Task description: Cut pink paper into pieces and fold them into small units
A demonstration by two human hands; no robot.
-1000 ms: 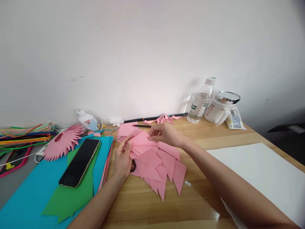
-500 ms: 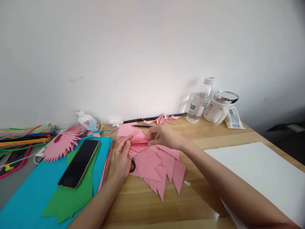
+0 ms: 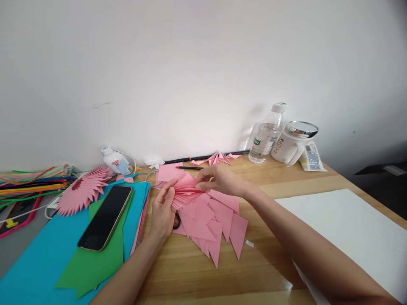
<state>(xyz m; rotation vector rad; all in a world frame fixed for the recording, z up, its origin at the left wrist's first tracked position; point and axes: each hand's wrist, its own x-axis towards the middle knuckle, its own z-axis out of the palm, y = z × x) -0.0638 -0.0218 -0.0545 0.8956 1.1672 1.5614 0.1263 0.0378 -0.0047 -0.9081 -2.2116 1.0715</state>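
Observation:
A fan-like stack of folded pink paper [image 3: 186, 194] is held between my two hands, its layers spread apart. My left hand [image 3: 163, 207] grips the left end, thumb in front and fingers behind. At the upper right, my right hand [image 3: 218, 180] pinches one edge of the same stack with thumb and fingertips. Below it, several pink paper pieces [image 3: 211, 224] with pointed ends lie overlapping on the table. The black handle of what looks like scissors [image 3: 177, 220] shows beside my left hand, the rest covered.
A black phone [image 3: 105, 218] rests on green paper [image 3: 95, 269] and blue sheets [image 3: 41, 258] at left, near a pleated pink paper ring [image 3: 84, 190]. A water bottle [image 3: 265, 137] and a lidded mug [image 3: 292, 144] stand back right. White paper [image 3: 346, 228] lies right.
My right hand has shifted very slightly left and up along the pink stack, and its fingers have closed closer together. My left hand stays in place.

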